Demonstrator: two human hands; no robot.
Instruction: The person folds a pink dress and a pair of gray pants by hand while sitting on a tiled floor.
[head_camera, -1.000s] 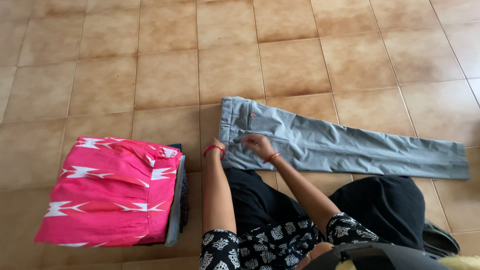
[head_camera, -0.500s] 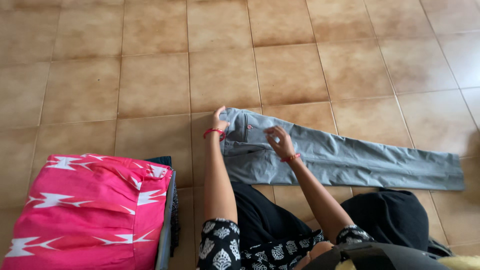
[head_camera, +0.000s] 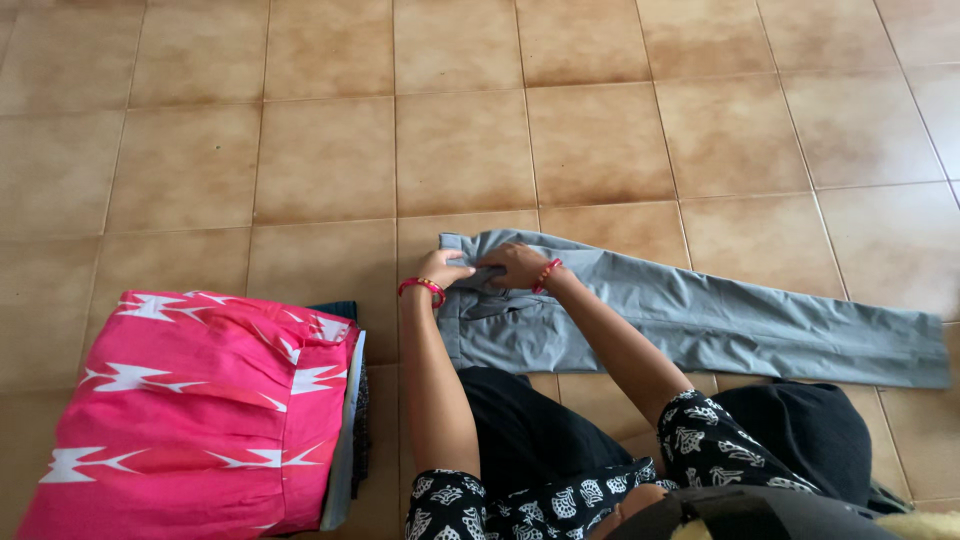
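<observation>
Grey trousers (head_camera: 700, 320) lie flat on the tiled floor, waistband at the left, legs stretching right. My left hand (head_camera: 441, 269) pinches the waistband's left edge. My right hand (head_camera: 515, 265) meets it from the right and grips the fabric at the top of the waist, where the cloth is bunched between both hands. Each wrist wears a red bangle.
A stack of folded clothes topped by a pink garment with white marks (head_camera: 200, 410) sits on the floor at the lower left. My black-clad knees and patterned sleeves fill the bottom centre. Tan floor tiles (head_camera: 460, 130) spread all around.
Both hands have come together at the waist of the trousers and closed on the fabric. The waistband's top corner is now gathered between them.
</observation>
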